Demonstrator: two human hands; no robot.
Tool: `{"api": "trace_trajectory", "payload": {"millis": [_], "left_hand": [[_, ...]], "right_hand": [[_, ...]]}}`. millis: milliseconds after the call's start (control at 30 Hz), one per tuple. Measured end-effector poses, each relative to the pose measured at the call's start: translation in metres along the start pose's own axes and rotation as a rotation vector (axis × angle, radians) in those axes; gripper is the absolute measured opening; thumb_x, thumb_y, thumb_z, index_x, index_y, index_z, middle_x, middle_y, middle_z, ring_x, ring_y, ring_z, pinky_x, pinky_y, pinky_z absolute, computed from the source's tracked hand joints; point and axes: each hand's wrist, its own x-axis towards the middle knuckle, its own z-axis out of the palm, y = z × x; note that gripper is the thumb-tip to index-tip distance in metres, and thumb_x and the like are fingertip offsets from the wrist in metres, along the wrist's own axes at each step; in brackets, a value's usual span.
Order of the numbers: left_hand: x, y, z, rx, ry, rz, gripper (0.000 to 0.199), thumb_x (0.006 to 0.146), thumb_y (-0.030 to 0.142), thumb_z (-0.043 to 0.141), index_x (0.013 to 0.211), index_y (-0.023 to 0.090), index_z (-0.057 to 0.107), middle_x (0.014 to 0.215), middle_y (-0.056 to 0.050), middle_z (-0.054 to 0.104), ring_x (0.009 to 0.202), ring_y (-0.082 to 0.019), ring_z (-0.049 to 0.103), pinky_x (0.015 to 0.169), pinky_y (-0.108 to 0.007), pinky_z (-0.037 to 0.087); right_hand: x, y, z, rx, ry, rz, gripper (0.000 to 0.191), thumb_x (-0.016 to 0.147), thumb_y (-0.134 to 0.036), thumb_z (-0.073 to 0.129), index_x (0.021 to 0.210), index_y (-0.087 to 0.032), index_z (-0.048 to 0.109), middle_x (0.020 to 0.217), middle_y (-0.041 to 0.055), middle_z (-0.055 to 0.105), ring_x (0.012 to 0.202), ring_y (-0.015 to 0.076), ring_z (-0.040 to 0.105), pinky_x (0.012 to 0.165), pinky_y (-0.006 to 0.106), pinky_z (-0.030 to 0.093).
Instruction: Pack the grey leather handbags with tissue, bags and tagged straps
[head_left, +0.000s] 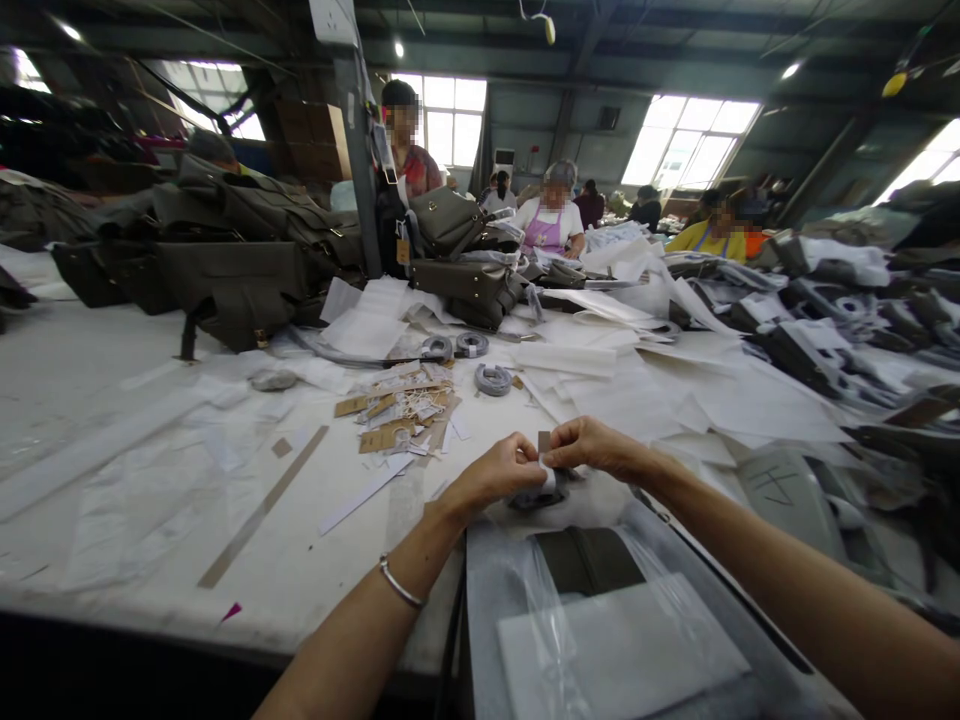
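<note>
My left hand (508, 470) and my right hand (589, 445) meet over a dark coiled strap (541, 494) with a white band round it. The left fingers pinch the white band at its left side. Between the right thumb and fingers is the edge of a small brown strip (544, 442), which stands up above the coil. Just below, a dark olive bag (589, 560) lies in clear plastic, partly under a white sheet (622, 645). The coil's underside is hidden.
Brown tags (386, 436) and coiled straps (493, 379) lie beyond my hands. A long brown strip (262, 507) lies left. Olive bags (232, 285) are piled at back left, white sheets (720, 390) at right. A person in a purple apron (546, 230) is across the table.
</note>
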Motion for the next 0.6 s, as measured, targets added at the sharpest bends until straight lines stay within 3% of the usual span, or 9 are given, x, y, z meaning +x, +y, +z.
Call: {"api": "trace_trajectory", "payload": {"millis": [133,233,300,467,600], "left_hand": [[0.003,-0.003,0.0,-0.111,0.004,0.019,0.026,0.066,0.026,0.064,0.085,0.018,0.05,0.062,0.008,0.045,0.051,-0.006,0.036,0.048,-0.021,0.022],[0.006,-0.003,-0.002,-0.154,0.029,0.011,0.024,0.064,0.026,0.063,0.082,0.018,0.05,0.063,0.007,0.046,0.053,-0.007,0.038,0.051,-0.021,0.025],[0.006,-0.003,-0.004,-0.187,0.035,0.008,0.025,0.062,0.026,0.063,0.082,0.017,0.052,0.065,0.006,0.05,0.057,-0.008,0.042,0.054,-0.021,0.028],[0.005,-0.002,-0.004,-0.276,-0.016,-0.027,0.029,0.058,0.023,0.065,0.085,0.016,0.055,0.068,0.004,0.056,0.059,-0.009,0.048,0.057,-0.022,0.032],[0.005,-0.003,-0.007,-0.336,-0.039,-0.066,0.029,0.058,0.021,0.065,0.086,0.015,0.057,0.07,0.003,0.06,0.063,-0.01,0.051,0.061,-0.022,0.036]], "right_hand": [[-0.001,-0.002,0.008,-0.234,0.144,-0.137,0.015,0.07,-0.029,0.066,0.064,-0.015,0.067,0.054,-0.0034,0.056,0.051,0.0089,0.044,0.05,0.023,0.031],[-0.004,0.004,0.019,-0.476,0.316,-0.38,0.014,0.075,-0.02,0.058,0.074,-0.018,0.072,0.069,0.0011,0.068,0.063,0.0135,0.058,0.062,0.025,0.043],[-0.007,0.011,0.023,-0.56,0.363,-0.533,0.016,0.079,-0.018,0.056,0.081,-0.019,0.072,0.078,0.0038,0.071,0.071,0.0161,0.064,0.07,0.027,0.047],[-0.016,0.022,0.015,-0.609,0.21,-0.722,0.024,0.092,-0.02,0.05,0.101,-0.024,0.071,0.097,0.0073,0.073,0.091,0.019,0.067,0.087,0.032,0.052],[-0.022,0.019,0.004,-0.69,0.055,-0.779,0.031,0.096,-0.017,0.044,0.115,-0.026,0.068,0.111,0.0059,0.072,0.105,0.0182,0.065,0.106,0.04,0.045]]}}
